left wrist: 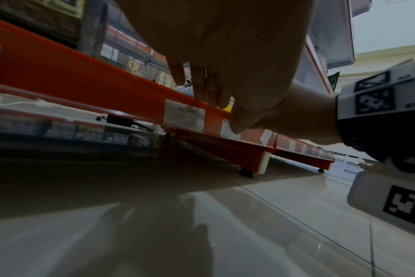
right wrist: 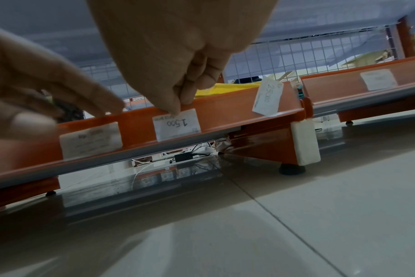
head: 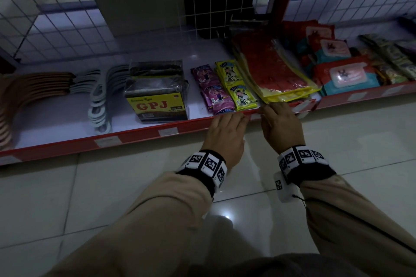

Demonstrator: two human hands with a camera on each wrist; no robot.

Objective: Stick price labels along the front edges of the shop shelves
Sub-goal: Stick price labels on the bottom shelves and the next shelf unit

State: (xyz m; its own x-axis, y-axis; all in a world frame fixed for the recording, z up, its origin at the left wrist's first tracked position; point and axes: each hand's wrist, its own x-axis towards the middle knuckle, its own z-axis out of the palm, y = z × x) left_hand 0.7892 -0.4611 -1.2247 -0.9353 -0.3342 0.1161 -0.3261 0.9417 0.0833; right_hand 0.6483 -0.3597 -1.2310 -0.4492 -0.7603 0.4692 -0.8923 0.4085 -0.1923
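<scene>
The bottom shelf's red front edge (head: 135, 135) carries several white price labels. My right hand (head: 266, 111) pinches the top of a label marked 1.500 (right wrist: 177, 124) against the strip, thumb tip on its upper left corner and fingers curled over the strip's top. My left hand (head: 238, 119) lies just to the left, its straight fingers (left wrist: 201, 90) resting on the strip's top above another stuck label (left wrist: 184, 115). A loose label marked 25000 (right wrist: 267, 98) stands tilted at the shelf's right end.
On the shelf sit hangers (head: 99, 101), a GPJ pack (head: 156, 103), purple and yellow sachets (head: 225, 87), red and yellow packets (head: 276, 69) and wet wipes (head: 346, 74). A wire grid (head: 67, 24) backs the shelf. Glossy floor tiles (head: 135, 186) lie below.
</scene>
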